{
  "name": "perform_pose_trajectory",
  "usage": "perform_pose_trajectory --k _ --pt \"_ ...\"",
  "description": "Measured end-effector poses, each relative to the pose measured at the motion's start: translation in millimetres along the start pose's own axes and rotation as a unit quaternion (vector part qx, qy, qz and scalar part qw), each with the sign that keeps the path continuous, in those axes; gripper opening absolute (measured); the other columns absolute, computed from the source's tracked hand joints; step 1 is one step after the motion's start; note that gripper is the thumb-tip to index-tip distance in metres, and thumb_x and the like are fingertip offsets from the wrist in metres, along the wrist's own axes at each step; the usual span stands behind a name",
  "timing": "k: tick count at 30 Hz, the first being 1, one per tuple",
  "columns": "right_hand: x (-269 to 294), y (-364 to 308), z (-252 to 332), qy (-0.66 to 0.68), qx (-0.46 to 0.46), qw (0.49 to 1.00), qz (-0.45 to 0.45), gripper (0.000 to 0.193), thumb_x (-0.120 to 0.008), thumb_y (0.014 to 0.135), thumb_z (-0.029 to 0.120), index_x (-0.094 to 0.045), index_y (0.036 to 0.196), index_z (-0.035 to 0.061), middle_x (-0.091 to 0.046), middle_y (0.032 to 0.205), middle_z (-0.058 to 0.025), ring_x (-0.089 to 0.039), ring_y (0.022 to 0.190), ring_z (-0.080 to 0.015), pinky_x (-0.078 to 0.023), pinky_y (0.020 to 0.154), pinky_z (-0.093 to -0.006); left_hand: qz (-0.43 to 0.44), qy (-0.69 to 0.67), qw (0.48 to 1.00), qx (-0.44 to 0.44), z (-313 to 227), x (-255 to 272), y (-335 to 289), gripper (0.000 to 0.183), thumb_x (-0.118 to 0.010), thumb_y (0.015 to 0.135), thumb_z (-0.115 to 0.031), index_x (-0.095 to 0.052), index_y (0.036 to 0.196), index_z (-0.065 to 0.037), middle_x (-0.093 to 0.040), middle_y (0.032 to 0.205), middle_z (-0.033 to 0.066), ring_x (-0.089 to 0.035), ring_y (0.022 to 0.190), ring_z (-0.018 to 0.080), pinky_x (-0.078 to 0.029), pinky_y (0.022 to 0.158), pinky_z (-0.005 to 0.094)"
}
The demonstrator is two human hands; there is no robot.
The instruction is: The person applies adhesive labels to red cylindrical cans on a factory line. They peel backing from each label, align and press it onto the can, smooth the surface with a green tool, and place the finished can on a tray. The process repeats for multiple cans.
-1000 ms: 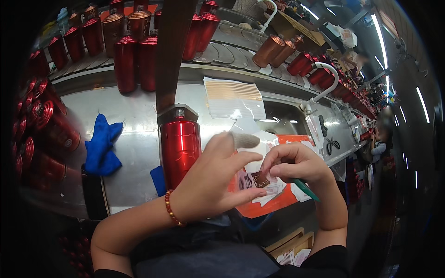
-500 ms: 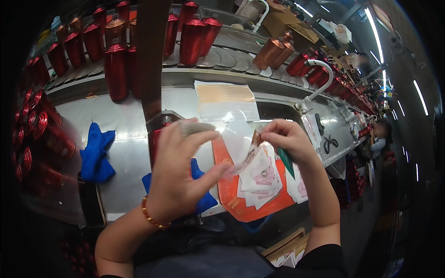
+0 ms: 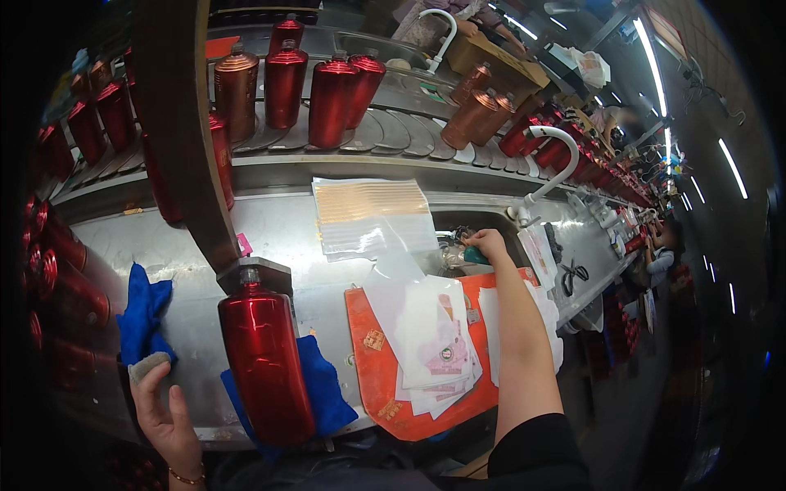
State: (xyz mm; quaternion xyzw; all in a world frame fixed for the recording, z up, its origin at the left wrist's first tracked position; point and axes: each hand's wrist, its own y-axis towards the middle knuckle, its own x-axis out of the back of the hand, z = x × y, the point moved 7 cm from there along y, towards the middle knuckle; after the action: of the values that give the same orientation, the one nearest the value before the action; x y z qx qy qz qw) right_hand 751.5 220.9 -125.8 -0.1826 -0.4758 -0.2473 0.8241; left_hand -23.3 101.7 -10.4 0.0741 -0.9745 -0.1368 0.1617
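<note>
My right hand (image 3: 491,243) reaches over the metal sink (image 3: 501,214), its fingers closed on a flat green tool (image 3: 475,256); I cannot make out its exact kind. A clear container (image 3: 451,255) sits close by the fingertips, partly hidden. My left hand (image 3: 170,421) is held low at the left, empty, fingers apart, with a grey cover on one fingertip. To its right a glossy red bottle (image 3: 268,360) rests on a blue cloth (image 3: 326,385), neck away from me. Printed decal sheets (image 3: 438,344) lie piled on an orange board (image 3: 372,327) below my right arm.
A striped gold sheet (image 3: 372,217) lies behind the board. Another blue cloth (image 3: 146,307) is at the left. A post (image 3: 176,123) rises before the conveyor (image 3: 393,131) of red and copper bottles. A white tap (image 3: 565,155) arches over the sink; black scissors (image 3: 575,278) lie right.
My hands have parted: the left dropped to the lower left, the right reached forward to the sink with the green tool. The printed strip between them is no longer there. The view shifted.
</note>
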Motion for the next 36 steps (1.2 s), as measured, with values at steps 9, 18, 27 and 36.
perform_pose_trajectory --k 9,18,27,36 --pt "54.0 -88.6 176.2 0.057 0.209 0.976 0.023 0.018 -0.074 0.089 0.015 -0.075 0.098 -0.0008 -0.076 0.083 -0.0060 -0.070 0.075 -0.0107 -0.052 0.069 -0.0261 0.152 -0.065 0.986 0.032 -15.4 -51.2 -1.4 0.088 -0.063 0.099 -0.055 -0.032 0.157 0.004 -0.036 0.152 0.0234 -0.047 0.141 0.0360 -0.046 0.112 0.0466" --pt "90.9 -275.9 339.5 0.254 0.305 0.911 0.115 0.009 -0.073 0.093 0.006 -0.075 0.101 0.0007 -0.072 0.083 0.0009 -0.056 0.070 -0.0013 -0.043 0.061 -0.0184 0.196 -0.044 0.979 0.020 -33.4 -90.7 24.5 0.094 -0.075 0.093 -0.034 -0.022 0.159 0.006 -0.037 0.147 0.0273 -0.048 0.135 0.0371 -0.040 0.114 0.0441" --pt "118.3 -403.0 449.4 0.121 0.461 0.862 0.175 0.013 -0.070 0.079 -0.005 -0.074 0.091 -0.0032 -0.078 0.090 -0.0133 -0.070 0.076 -0.0183 -0.051 0.070 -0.0299 0.218 -0.132 0.962 0.095 -26.3 -73.5 34.1 0.096 -0.071 0.095 -0.040 -0.020 0.159 0.009 -0.039 0.145 0.0286 -0.050 0.135 0.0363 -0.044 0.112 0.0413" --pt "97.9 -433.6 492.8 0.154 0.443 0.840 0.272 0.010 -0.077 0.077 0.002 -0.076 0.087 0.0024 -0.075 0.078 -0.0071 -0.067 0.066 -0.0127 -0.044 0.060 -0.0251 0.221 -0.263 0.931 0.121 -15.6 -66.4 42.1 0.083 -0.063 0.103 -0.030 -0.018 0.160 0.009 -0.041 0.141 0.0254 -0.050 0.135 0.0320 -0.043 0.112 0.0382"
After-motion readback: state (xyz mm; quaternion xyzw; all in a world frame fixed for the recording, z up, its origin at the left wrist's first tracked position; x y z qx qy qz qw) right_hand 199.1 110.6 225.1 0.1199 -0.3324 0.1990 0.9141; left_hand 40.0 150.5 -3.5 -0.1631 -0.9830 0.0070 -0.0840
